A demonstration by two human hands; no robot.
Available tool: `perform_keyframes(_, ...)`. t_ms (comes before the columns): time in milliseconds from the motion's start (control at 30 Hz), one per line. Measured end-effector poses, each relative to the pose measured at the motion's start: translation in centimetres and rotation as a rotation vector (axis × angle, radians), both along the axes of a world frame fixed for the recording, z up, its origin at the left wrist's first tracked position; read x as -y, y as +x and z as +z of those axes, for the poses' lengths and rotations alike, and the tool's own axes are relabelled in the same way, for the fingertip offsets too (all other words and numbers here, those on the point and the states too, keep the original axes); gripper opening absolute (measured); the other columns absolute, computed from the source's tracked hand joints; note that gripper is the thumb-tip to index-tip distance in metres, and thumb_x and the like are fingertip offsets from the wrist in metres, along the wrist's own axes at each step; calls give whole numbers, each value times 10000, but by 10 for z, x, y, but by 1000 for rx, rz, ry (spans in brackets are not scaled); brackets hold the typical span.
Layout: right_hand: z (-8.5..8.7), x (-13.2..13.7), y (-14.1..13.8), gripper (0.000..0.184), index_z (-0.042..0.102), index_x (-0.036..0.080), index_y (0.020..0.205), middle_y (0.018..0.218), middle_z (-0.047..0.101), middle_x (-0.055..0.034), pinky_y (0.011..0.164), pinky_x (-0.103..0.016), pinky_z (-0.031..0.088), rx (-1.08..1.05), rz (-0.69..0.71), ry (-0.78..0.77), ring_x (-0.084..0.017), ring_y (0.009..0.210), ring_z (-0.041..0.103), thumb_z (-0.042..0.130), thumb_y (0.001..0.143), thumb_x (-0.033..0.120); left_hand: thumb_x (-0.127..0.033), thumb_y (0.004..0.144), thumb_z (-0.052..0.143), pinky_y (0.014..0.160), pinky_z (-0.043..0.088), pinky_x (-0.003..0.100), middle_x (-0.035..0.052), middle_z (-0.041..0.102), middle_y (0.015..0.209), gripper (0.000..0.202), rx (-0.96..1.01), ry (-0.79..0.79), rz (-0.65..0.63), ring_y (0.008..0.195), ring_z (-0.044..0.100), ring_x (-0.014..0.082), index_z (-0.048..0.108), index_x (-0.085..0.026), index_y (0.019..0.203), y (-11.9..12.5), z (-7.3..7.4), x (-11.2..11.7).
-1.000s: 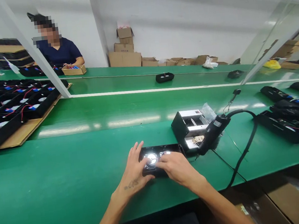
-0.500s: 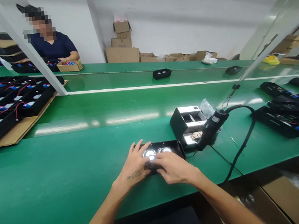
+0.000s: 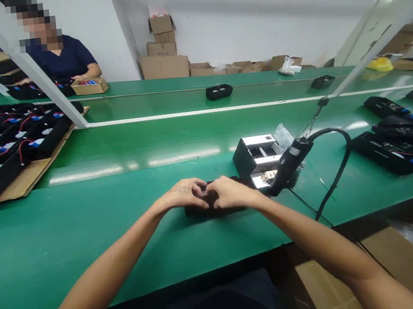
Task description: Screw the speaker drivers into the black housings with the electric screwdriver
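Note:
A long black speaker box [image 3: 230, 209] lies on the green bench, its dark side facing me. My left hand [image 3: 185, 194] bends over its left part, fingers and thumb curled in against the top. From the other side my right hand [image 3: 230, 192] curls over it, fingertips almost meeting those of the left. Both hands grip the box near its middle; what lies right under the fingertips is hidden. Just right of the box stands a black-and-white screw feeder [image 3: 260, 140]. A black electric screwdriver [image 3: 291, 162] hangs in front of the feeder.
Rows of black speaker housings [image 3: 43, 149] with wires sit on cardboard at left. More black housings [image 3: 387, 155] lie at right. The screwdriver's thick cable [image 3: 339, 192] loops down to the bench edge. A co-worker [image 3: 59, 57] sits across the bench beside a small carton [image 3: 89, 87].
The box has tipped so its two round speakers no longer show. Both hands have moved from its speaker face to its top, bending inward. The camera view has shifted slightly.

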State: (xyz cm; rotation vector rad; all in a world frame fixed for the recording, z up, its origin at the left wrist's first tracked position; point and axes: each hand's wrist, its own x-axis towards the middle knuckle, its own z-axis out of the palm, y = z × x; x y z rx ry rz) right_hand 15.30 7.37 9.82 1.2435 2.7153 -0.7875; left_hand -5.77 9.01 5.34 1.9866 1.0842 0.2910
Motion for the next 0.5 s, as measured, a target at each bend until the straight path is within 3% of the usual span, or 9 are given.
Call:
perform_keyframes(100,13,-32,-4,337,779,150,983,802,729,-14,606,-242,364,-5,-5,-145,-162,728,617,814,651,197,-537,683,815,806,471,272,-4,676,1344,325,-11,-94,-26,1023,663,210,750,-222,639,-4,10,-21)
perform_keyframes(200,11,-47,-5,335,775,149,958,776,715,12,613,-237,373,-43,9,-228,-147,721,600,832,633,209,-542,638,843,841,471,283,19,648,1379,354,-24,-56,-31,1043,648,216,727,-207,647,-4,9,-21)
perform_keyframes(267,5,-50,-3,310,773,151,926,758,701,22,610,-242,370,-69,16,-266,-142,708,586,834,631,221,-531,565,886,861,477,290,31,641,1380,375,-16,-12,-6,1083,637,232,726,-208,668,-2,5,-17)
perform_keyframes(367,-1,-46,-1,287,773,160,902,740,679,29,599,-247,345,-80,17,-245,-135,691,561,836,632,235,-545,536,893,813,482,276,24,718,1191,412,-5,-31,66,1031,647,222,745,-219,740,2,1,-13)
perform_keyframes(433,1,-42,-1,292,772,165,904,705,651,31,584,-252,319,-50,20,-195,-134,673,541,842,637,261,-550,551,882,755,467,260,10,740,1069,411,-6,-80,83,948,653,200,746,-216,748,4,3,-12)
perform_keyframes(500,7,-37,-4,282,761,162,880,676,621,31,568,-256,296,-8,37,-153,-134,656,524,852,639,276,-554,569,871,699,439,255,3,737,1072,395,-16,-118,70,877,643,175,730,-206,693,4,8,-10)
